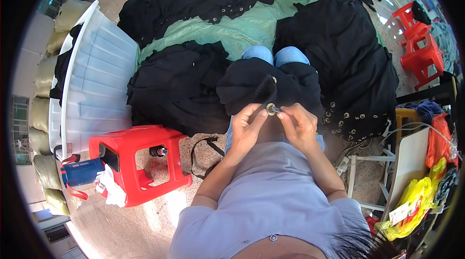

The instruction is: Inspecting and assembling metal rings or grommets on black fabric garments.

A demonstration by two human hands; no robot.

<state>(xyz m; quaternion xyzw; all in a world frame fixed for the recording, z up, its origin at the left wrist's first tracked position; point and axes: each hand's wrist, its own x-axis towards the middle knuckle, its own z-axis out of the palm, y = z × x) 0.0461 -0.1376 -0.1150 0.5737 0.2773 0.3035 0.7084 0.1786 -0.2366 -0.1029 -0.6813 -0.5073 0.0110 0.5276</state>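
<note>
The left grip (246, 126) and right grip (301, 123) both pinch the garment (242, 84) tight at one button (271, 109); that button seems unfinished, though fingers hide the details. The garment drapes over the lap and knees. Beyond it, the right pile (334, 51) shows many buttons along its lower edge, the left pile (177, 82) few. The far pile (184, 0) shows buttons too; which piles are done, I cannot tell.

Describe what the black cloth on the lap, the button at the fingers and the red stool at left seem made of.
Black cloth: likely matte knit, draping softly with a ribbed band.
Button: perhaps plastic or metal; a shiny disc, too small to settle.
Red stool: probably moulded plastic, smooth, rounded openings.
</note>
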